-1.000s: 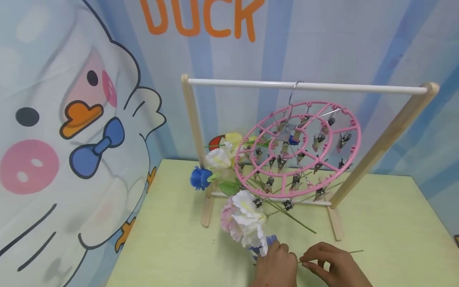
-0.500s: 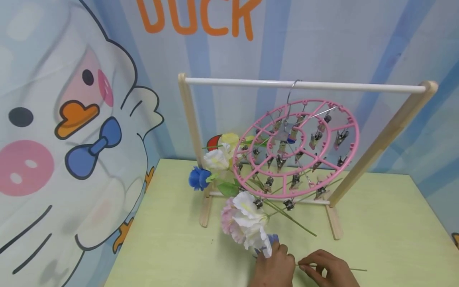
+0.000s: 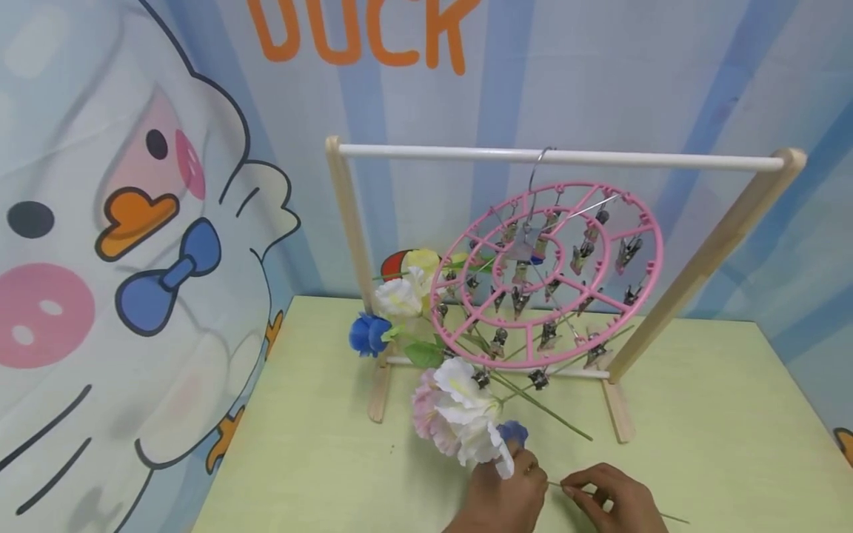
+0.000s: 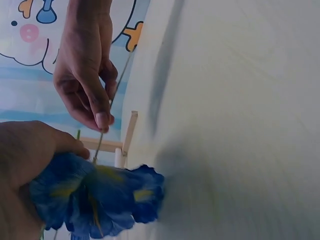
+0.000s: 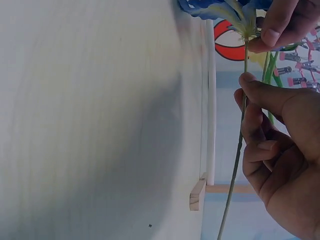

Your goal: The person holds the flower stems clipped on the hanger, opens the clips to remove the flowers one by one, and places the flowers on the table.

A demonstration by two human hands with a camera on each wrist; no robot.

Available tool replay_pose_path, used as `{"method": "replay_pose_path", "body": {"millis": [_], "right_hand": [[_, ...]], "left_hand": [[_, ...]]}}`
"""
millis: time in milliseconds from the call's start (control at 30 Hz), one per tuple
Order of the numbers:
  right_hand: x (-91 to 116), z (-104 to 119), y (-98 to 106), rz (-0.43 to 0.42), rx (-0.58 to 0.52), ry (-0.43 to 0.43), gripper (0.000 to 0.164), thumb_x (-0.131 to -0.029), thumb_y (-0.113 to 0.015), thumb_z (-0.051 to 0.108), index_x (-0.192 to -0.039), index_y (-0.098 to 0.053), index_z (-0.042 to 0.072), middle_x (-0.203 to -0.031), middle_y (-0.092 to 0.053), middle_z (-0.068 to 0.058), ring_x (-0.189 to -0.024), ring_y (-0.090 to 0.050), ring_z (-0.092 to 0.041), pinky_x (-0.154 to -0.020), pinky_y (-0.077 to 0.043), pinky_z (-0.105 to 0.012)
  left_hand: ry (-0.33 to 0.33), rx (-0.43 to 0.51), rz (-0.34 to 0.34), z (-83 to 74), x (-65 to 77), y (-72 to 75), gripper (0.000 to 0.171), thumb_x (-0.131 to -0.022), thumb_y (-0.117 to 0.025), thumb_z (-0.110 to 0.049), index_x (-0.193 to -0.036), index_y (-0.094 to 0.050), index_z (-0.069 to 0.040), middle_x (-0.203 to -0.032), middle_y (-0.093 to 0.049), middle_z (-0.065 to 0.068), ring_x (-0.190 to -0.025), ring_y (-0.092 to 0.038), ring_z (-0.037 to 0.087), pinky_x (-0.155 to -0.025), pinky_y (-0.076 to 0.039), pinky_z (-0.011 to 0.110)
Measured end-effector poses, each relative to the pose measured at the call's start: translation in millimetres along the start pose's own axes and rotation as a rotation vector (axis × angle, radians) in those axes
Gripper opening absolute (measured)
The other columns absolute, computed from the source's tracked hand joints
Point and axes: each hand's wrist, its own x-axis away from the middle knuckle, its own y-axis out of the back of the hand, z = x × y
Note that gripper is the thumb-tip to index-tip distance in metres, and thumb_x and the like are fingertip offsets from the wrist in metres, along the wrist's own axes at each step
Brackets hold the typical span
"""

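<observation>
A blue artificial flower [image 4: 100, 195] with yellow streaks is held between both hands, just above the table. My left hand [image 3: 505, 490] pinches it right under the bloom; in the right wrist view that thumb and finger are at the flower's base. Further along, my right hand [image 3: 614, 494] pinches the thin green stem [image 5: 232, 180] between thumb and fingertips, and the stem's free end sticks out past it to the right. In the head view, white artificial flowers [image 3: 466, 414] with a pink one beside them hang in front of the left hand, partly covering it and the blue bloom.
Behind the hands stands a wooden rack [image 3: 649, 318] with a white top bar. From it hangs a tilted pink round clip hanger [image 3: 529, 364] with many metal clips. More flowers, among them a blue rose [image 3: 369, 334], are around its left side. Loose stems [image 3: 553, 418] reach forward.
The left hand has turned slightly and more of the blue bloom shows above it. The stem's free end has swung down towards the near side as the right hand shifted a little.
</observation>
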Motion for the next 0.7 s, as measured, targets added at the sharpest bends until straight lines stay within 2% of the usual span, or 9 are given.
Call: {"method": "replay_pose_path", "body": {"millis": [67, 100, 133, 200, 267, 367, 500, 600, 700], "right_hand": [[0, 1, 0, -0.02, 0.012, -0.04, 0.023, -0.084, -0.088, 0.011, -0.091, -0.08, 0.032, -0.085, -0.068, 0.021, -0.06, -0.053, 0.008, -0.056, -0.048, -0.021], [0, 1, 0, -0.027, 0.018, -0.054, 0.024, -0.084, -0.088, 0.011, -0.091, -0.08, 0.032, -0.085, -0.069, 0.02, -0.06, -0.054, 0.008, -0.056, -0.048, -0.021], [0, 1, 0, -0.029, 0.023, -0.066, 0.023, -0.084, -0.088, 0.011, -0.091, -0.08, 0.031, -0.085, -0.069, 0.02, -0.06, -0.054, 0.008, -0.057, -0.049, -0.021], [0, 1, 1, -0.032, 0.029, -0.084, 0.022, -0.084, -0.088, 0.01, -0.091, -0.081, 0.03, -0.086, -0.071, 0.017, -0.06, -0.055, 0.007, -0.057, -0.049, -0.021], [0, 0, 1, -0.036, 0.031, -0.096, 0.022, -0.084, -0.088, 0.01, -0.091, -0.081, 0.03, -0.086, -0.072, 0.016, -0.06, -0.055, 0.008, -0.058, -0.049, -0.021], [2, -2, 0, -0.068, 0.033, -0.081, 0.022, -0.083, -0.088, 0.009, -0.09, -0.081, 0.029, -0.085, -0.073, 0.016, -0.06, -0.054, 0.008, -0.056, -0.047, -0.021], [2, -6, -1, -0.127, 0.049, -0.033, 0.024, -0.081, -0.089, 0.007, -0.089, -0.081, 0.028, -0.083, -0.073, 0.016, -0.058, -0.052, 0.009, -0.054, -0.045, -0.021], [3, -8, 1, -0.142, 0.074, -0.043, 0.024, -0.081, -0.089, 0.007, -0.089, -0.08, 0.028, -0.082, -0.073, 0.014, -0.057, -0.051, 0.009, -0.053, -0.044, -0.022], [5, -9, 6, -0.111, 0.098, -0.099, 0.019, -0.084, -0.088, 0.011, -0.092, -0.081, 0.026, -0.084, -0.075, 0.012, -0.057, -0.052, 0.008, -0.053, -0.044, -0.022]], "left_hand": [[0.047, 0.099, -0.09, 1.9, 4.6, -6.5, 0.017, -0.105, -0.065, -0.041, -0.098, -0.074, -0.029, -0.105, -0.066, -0.021, -0.101, -0.059, -0.003, -0.081, -0.048, 0.013], [0.062, 0.278, -0.181, 3.1, 7.1, -9.4, 0.012, -0.101, -0.071, -0.043, -0.104, -0.077, -0.034, -0.11, -0.07, -0.017, -0.104, -0.064, 0.003, -0.08, -0.052, 0.017], [0.089, 0.345, -0.229, 3.6, 9.3, -12.5, 0.014, -0.1, -0.073, -0.044, -0.106, -0.078, -0.032, -0.111, -0.071, -0.014, -0.104, -0.067, 0.005, -0.075, -0.054, 0.019], [0.108, 0.412, -0.232, 5.6, 12.8, -15.4, 0.023, -0.101, -0.071, -0.047, -0.117, -0.075, -0.03, -0.115, -0.071, -0.011, -0.095, -0.069, 0.005, -0.067, -0.053, 0.02], [0.13, 0.481, -0.194, 7.9, 15.6, -15.6, 0.032, -0.101, -0.07, -0.049, -0.125, -0.071, -0.028, -0.117, -0.074, -0.007, -0.086, -0.071, 0.005, -0.063, -0.052, 0.022], [0.155, 0.549, -0.267, 11.3, 18.2, -21.6, 0.04, -0.095, -0.078, -0.047, -0.125, -0.07, -0.021, -0.112, -0.075, -0.003, -0.084, -0.072, 0.009, -0.065, -0.055, 0.024], [0.167, 0.546, -0.491, 18.1, 21.7, -35.1, 0.047, -0.082, -0.09, -0.043, -0.115, -0.07, -0.015, -0.112, -0.071, -0.001, -0.105, -0.071, 0.016, -0.085, -0.06, 0.032], [0.175, 0.626, -0.51, 25.5, 24.6, -37.8, 0.053, -0.083, -0.09, -0.039, -0.123, -0.067, -0.013, -0.126, -0.067, 0.001, -0.118, -0.068, 0.019, -0.092, -0.059, 0.034], [0.188, 0.691, -0.495, 31.9, 28.7, -40.5, 0.061, -0.084, -0.089, -0.036, -0.133, -0.063, -0.012, -0.133, -0.066, 0.0, -0.128, -0.064, 0.02, -0.098, -0.058, 0.037]]}}
